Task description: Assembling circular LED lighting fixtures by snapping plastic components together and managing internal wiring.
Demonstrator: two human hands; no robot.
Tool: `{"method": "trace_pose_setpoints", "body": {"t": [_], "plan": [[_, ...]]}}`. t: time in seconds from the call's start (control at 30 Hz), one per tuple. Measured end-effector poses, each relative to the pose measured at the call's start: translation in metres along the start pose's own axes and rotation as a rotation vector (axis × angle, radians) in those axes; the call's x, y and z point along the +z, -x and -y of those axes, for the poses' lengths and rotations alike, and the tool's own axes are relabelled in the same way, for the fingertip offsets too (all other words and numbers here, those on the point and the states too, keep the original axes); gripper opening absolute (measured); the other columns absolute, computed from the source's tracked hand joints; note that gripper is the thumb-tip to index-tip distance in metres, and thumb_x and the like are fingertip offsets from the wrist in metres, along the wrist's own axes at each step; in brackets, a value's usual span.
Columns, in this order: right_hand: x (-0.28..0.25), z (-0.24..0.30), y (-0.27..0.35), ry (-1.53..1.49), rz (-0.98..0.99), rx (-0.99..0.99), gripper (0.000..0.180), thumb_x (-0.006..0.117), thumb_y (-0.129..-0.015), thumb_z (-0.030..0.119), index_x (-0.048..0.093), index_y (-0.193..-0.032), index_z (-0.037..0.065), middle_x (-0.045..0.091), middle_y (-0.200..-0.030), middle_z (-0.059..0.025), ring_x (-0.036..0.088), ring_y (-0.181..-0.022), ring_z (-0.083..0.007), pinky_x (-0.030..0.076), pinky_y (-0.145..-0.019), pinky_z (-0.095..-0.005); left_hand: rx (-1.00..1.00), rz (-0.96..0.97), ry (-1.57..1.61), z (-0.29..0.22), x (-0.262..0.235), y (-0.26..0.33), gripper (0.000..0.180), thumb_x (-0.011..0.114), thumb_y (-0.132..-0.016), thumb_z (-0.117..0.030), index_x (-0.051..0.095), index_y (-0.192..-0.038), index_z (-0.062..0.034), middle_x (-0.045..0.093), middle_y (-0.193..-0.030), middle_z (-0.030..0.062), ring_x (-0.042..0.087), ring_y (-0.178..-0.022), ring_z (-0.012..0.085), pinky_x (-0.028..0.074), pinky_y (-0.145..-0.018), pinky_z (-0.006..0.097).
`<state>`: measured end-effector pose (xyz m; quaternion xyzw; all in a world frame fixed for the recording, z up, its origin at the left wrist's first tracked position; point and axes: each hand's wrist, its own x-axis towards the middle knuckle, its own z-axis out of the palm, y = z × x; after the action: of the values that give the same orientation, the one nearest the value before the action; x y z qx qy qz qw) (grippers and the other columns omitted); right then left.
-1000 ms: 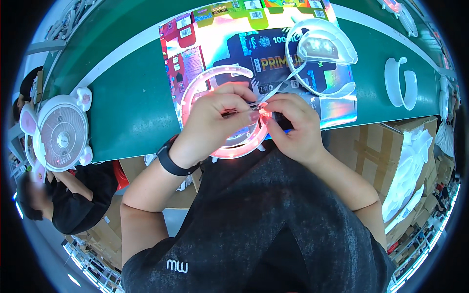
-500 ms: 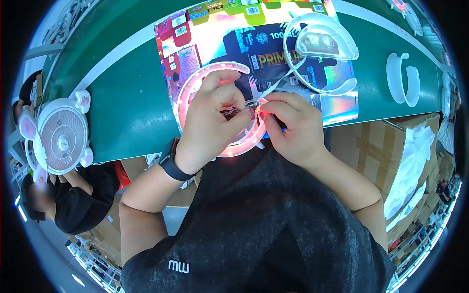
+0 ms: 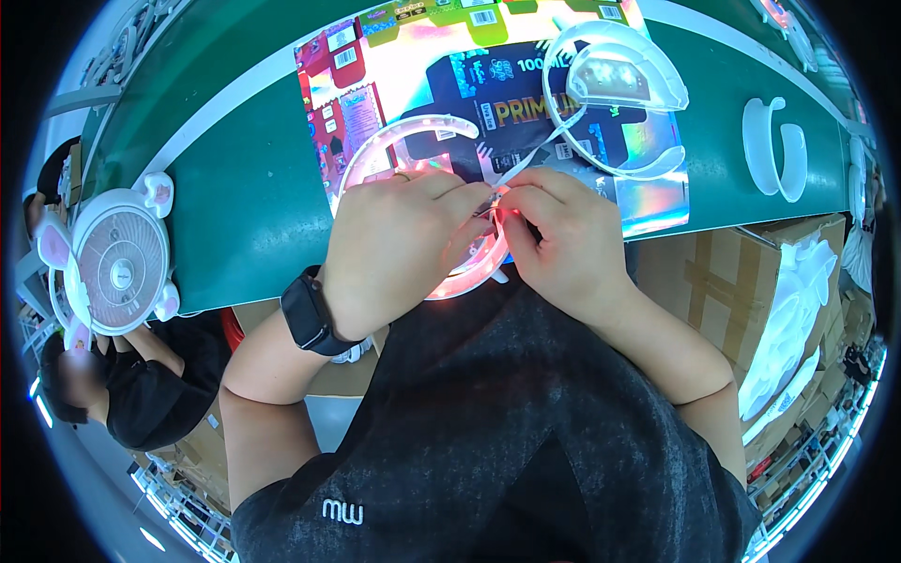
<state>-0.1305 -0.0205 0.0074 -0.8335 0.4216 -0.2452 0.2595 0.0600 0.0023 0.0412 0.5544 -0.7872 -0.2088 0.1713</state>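
green table [image 3: 244, 202], hands [image 3: 488, 239] pinching flat-lying glowing ring [image 3: 413, 141]

We are seeing a translucent, glowing pink plastic ring [image 3: 413, 141], smooth and glossy. It is lying on shiny holographic printed card [image 3: 648, 192] over a matt green table [image 3: 244, 216]. We are noting a matt white plastic fan [image 3: 117, 263], brown cardboard boxes [image 3: 732, 272] and a matt black wristwatch [image 3: 310, 314].
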Motion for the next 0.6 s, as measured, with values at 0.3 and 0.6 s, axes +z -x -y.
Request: {"method": "trace_pose_setpoints", "body": {"t": [0.3, 0.6], "plan": [[0.008, -0.008, 0.006, -0.072, -0.117, -0.046, 0.014, 0.071, -0.076, 0.008, 0.069, -0.089, 0.005, 0.068, -0.096, -0.0076, 0.068, -0.079, -0.0267, 0.055, -0.065, -0.0351, 0.161, 0.008, -0.116, 0.012, 0.008, -0.006, 0.012, 0.074, -0.074, -0.009, 0.069, -0.085, -0.0081, 0.066, -0.077, 0.0050, 0.066, -0.066, 0.0236, 0.052, -0.058, 0.031], [0.006, -0.016, 0.010, -0.055, -0.086, -0.188, 0.016, 0.072, -0.075, 0.008, 0.067, -0.091, 0.006, 0.067, -0.101, -0.0076, 0.067, -0.077, -0.0242, 0.055, -0.060, -0.0331, -0.094, 0.035, 0.302, 0.015, 0.020, -0.011, 0.014, 0.070, -0.077, -0.002, 0.064, -0.089, -0.0027, 0.065, -0.084, 0.0094, 0.067, -0.074, 0.0215, 0.053, -0.065, 0.030]]}}
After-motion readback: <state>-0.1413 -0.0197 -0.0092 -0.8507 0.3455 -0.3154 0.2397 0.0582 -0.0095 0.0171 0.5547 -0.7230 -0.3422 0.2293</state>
